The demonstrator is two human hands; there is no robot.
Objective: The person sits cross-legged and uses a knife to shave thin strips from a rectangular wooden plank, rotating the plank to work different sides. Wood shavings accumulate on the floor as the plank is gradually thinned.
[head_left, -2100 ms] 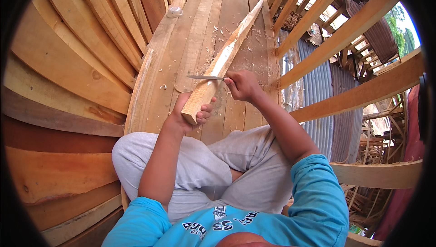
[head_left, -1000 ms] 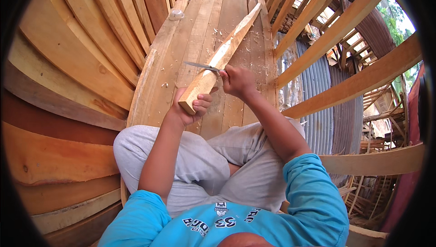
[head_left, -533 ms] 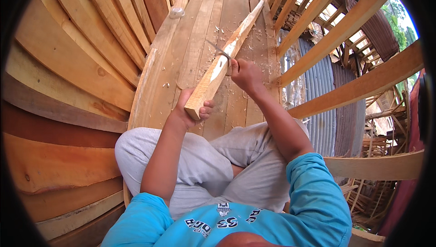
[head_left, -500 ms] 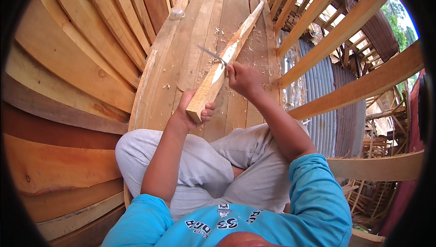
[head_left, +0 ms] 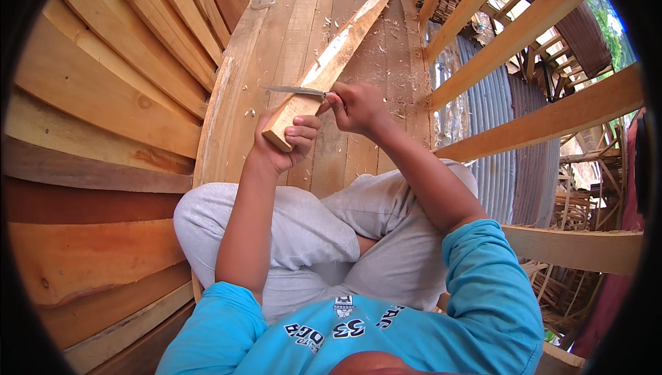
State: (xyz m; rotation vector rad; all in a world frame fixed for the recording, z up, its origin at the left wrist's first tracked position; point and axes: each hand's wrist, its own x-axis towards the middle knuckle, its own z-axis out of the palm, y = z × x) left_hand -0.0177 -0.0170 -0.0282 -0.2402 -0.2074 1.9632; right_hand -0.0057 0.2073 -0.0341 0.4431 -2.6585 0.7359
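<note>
My left hand (head_left: pixel 285 142) is wrapped round the near, squared end of a long wooden piece (head_left: pixel 338 54). It slants away from me toward the upper right and narrows to a point at its far end. A pale, freshly cut strip runs along its upper part. In my right hand (head_left: pixel 358 107), closed fingers grip a knife (head_left: pixel 298 90); its handle is mostly hidden in the fist. The blade lies across the wood just beyond my left hand, tip pointing left.
Curved plank walls (head_left: pixel 117 106) rise on the left. Wood shavings lie scattered on the plank floor (head_left: pixel 276 51), and a small clear object (head_left: pixel 263 0) sits at its far left. Slanted wooden ribs (head_left: pixel 545 126) stand at the right, with corrugated metal sheets (head_left: pixel 491 126) beyond.
The knife has moved nearer to me along the wood, and its blade has turned flatter across it. My left hand and the near end of the wood have shifted slightly left and up.
</note>
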